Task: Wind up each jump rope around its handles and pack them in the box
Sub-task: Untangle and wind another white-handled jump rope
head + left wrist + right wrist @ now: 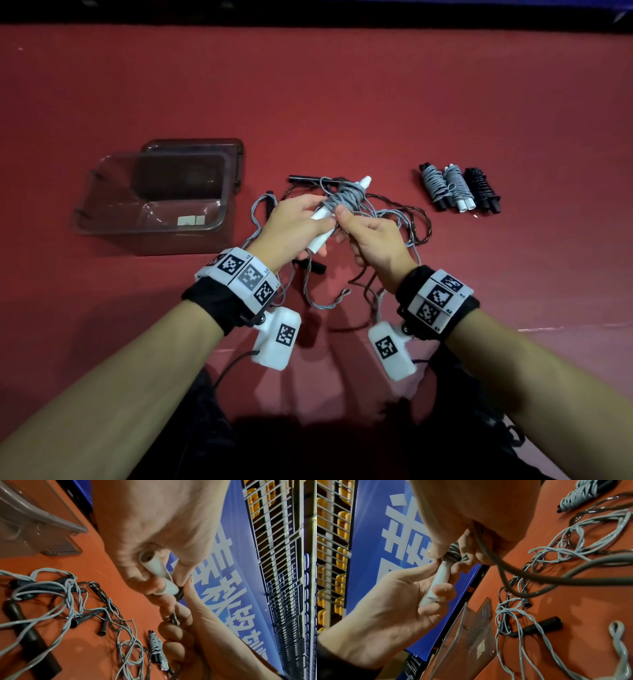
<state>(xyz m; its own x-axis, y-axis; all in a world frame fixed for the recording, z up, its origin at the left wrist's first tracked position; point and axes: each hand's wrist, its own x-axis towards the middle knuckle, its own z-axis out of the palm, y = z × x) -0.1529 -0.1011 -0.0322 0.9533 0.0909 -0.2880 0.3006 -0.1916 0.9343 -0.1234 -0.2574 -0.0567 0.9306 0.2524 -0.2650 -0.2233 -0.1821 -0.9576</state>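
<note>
Winding goes best under steady tension: left hand clamps the white handles above the table, right hand pinches the grey rope at the coil. Lay turns tight, side by side. Box waits left.

Red table, blue banner, wire racks.

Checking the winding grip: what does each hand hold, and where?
Left hand grips the white plastic handles at their lower half; right hand pinches the grey rope at the coil.
</note>
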